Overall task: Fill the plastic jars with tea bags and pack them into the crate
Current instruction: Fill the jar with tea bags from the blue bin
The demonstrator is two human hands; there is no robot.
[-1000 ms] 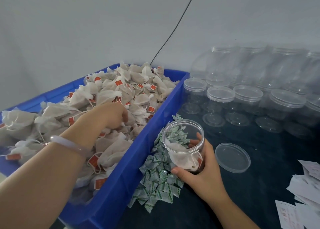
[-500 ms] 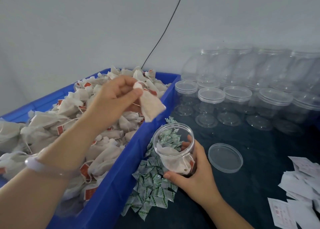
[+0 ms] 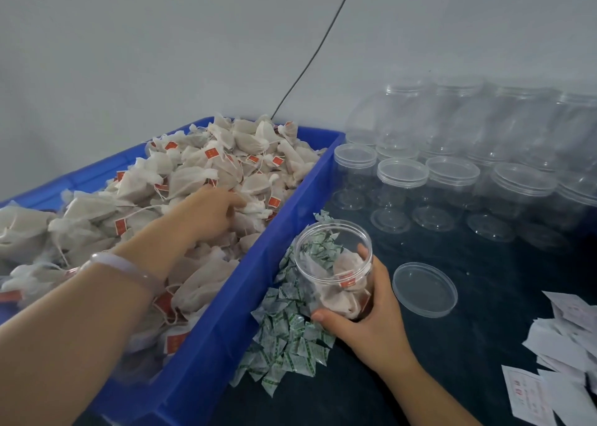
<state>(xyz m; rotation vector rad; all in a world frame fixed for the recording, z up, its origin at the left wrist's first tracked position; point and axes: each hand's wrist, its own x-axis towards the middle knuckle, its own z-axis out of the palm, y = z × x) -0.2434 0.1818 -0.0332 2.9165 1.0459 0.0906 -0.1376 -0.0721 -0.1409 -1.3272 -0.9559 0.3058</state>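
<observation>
A blue crate (image 3: 226, 312) on the left holds a heap of white tea bags (image 3: 200, 173) with red tags. My left hand (image 3: 210, 212) reaches into the heap, its fingers down among the bags; whether it holds one is hidden. My right hand (image 3: 365, 325) grips an open clear plastic jar (image 3: 332, 264) tilted toward the crate, just right of its wall. The jar has a few tea bags in it. Its clear lid (image 3: 424, 290) lies flat on the dark table to the right.
Several empty lidded clear jars (image 3: 452, 180) stand in rows at the back right. A pile of small green-and-white sachets (image 3: 287, 348) lies between the crate and the jar. White paper slips (image 3: 562, 361) lie at the right edge. A black cable (image 3: 310, 57) runs up the wall.
Half a second ago my left hand held a tea bag above the jar; the bag now lies in the jar and the hand has gone back into the heap.
</observation>
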